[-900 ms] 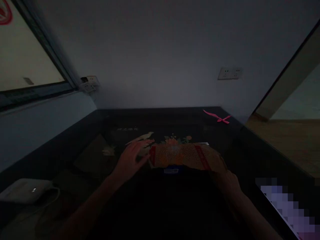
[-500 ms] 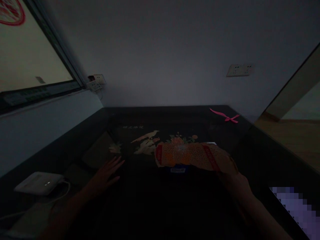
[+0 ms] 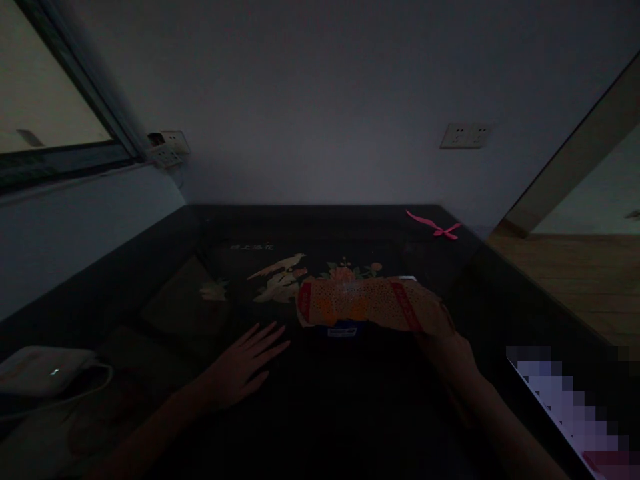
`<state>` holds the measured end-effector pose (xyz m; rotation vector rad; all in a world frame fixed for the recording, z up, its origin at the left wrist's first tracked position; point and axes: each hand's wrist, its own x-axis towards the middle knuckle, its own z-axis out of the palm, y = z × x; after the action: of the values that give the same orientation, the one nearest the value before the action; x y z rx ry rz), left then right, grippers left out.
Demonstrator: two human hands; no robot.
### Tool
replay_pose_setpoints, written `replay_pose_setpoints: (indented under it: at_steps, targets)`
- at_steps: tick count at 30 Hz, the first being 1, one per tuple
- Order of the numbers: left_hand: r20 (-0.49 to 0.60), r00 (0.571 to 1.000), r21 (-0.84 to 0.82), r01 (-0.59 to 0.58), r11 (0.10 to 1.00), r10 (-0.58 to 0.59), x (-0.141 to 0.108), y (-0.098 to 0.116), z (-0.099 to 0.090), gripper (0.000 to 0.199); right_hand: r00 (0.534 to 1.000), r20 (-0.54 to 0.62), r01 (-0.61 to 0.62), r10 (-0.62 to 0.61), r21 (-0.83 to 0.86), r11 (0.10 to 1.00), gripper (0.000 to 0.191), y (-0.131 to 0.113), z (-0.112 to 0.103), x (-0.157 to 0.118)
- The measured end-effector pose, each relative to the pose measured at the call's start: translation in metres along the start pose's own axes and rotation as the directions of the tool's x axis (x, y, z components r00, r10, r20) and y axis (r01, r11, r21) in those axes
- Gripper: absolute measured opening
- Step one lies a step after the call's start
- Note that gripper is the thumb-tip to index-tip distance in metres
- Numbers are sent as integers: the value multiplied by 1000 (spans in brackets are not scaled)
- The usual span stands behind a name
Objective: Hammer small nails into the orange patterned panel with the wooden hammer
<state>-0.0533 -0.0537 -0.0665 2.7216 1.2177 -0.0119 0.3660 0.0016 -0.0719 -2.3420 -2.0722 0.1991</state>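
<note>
Against a plain grey wall (image 3: pixel 310 100) at the far side lies a broad, glossy black tabletop (image 3: pixel 310 223), painted with a pale bird and flowers. Just right of its middle, covering the near part of the flowers, is a long, crumpled brown paper bag (image 3: pixel 365 303); darkness hides whether it rests or is lifted. A pixelated, lit flat slab (image 3: pixel 560 407) lies at near right.

The right hand (image 3: pixel 453 357) meets the bag's right end, probably to steady it; its fingers are hidden, so I cannot tell how they close. The left hand (image 3: pixel 240 367) is apart from the bag, to its near left, fingers spread and holding nothing. The white plastic box (image 3: pixel 47 370) with its pale cable sits at near left, the knotted pink ribbon (image 3: pixel 440 231) at far right, both seemingly set aside.

The bag looks dotted with dark specks, crossed by 2 red bands, with orange patches between them and a small pale label (image 3: pixel 343 332) on blue below.
</note>
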Motion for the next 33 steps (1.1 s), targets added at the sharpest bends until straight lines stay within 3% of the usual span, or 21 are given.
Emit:
replay_pose_setpoints:
  at_steps: [4, 9, 14, 18, 24, 33]
  targets:
    - [43, 988, -67, -148, 987, 151, 18, 31, -4, 66, 1000, 15, 26, -26, -13, 1000, 35, 0, -1, -1]
    - [64, 943, -123, -316, 941, 326, 50, 67, -5, 70, 999, 12, 33, -33, -37, 999, 35, -1, 0, -1]
    - [45, 913, -139, -396, 908, 405, 85, 95, 0, 62, 999, 7, 40, -40, -37, 999, 38, -1, 0, 0]
    - [29, 920, -127, -385, 914, 391, 95, 100, 5, 59, 998, -2, 57, -57, -21, 998, 40, 1, 2, 1]
    - [30, 953, -127, -296, 947, 302, 91, 96, 7, 69, 999, -8, 41, -41, -13, 999, 43, 2, 5, 3]
    - [-40, 958, -160, -286, 945, 284, 85, 93, 1, 59, 1000, -1, 26, -26, 15, 1000, 48, 0, 0, 3]
